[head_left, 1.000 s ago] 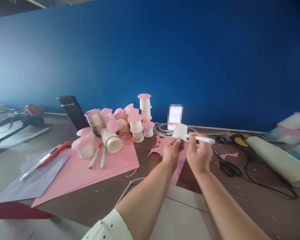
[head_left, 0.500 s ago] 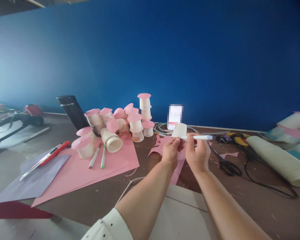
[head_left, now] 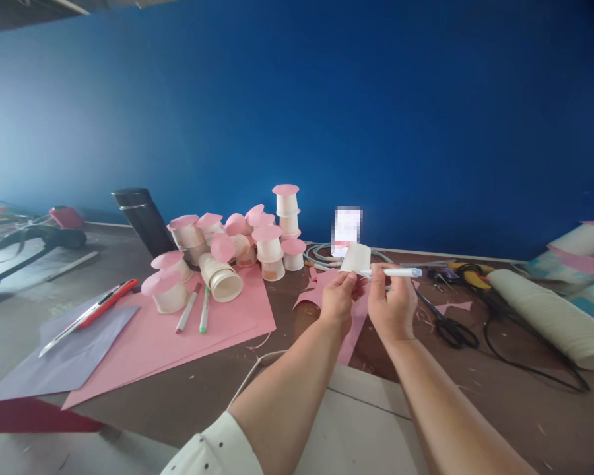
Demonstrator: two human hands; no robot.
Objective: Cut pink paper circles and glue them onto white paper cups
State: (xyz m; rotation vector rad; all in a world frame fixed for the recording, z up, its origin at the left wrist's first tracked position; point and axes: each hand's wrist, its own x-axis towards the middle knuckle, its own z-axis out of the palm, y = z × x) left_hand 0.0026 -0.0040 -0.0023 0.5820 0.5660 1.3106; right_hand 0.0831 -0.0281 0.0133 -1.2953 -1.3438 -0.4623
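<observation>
My left hand (head_left: pixel 338 300) is closed on the lower edge of a white paper cup (head_left: pixel 356 259), held up over the table. In my right hand (head_left: pixel 392 303) a white pen with a light blue end (head_left: pixel 400 272) lies nearly level, pinched between thumb and fingers. Its tip end meets the side of the cup near the rim; whether it leaves a mark I cannot see. Below both hands lies cut pink paper (head_left: pixel 354 336). Several white cups with pink paper discs (head_left: pixel 268 244) stand or lie to the left, some stacked.
Two markers (head_left: pixel 204 310) and nested cups (head_left: pixel 222 280) rest on pink sheets (head_left: pixel 228 330). A red utility knife (head_left: pixel 103 303) lies on grey-purple paper (head_left: pixel 79 356). A black bottle (head_left: pixel 143 224) leans behind. Scissors (head_left: pixel 455 332), a black cable (head_left: pixel 525 376) and a long cup stack (head_left: pixel 549 316) are at right.
The cup and pen have shifted very slightly to the right in my hands. Everything else stays where it was.
</observation>
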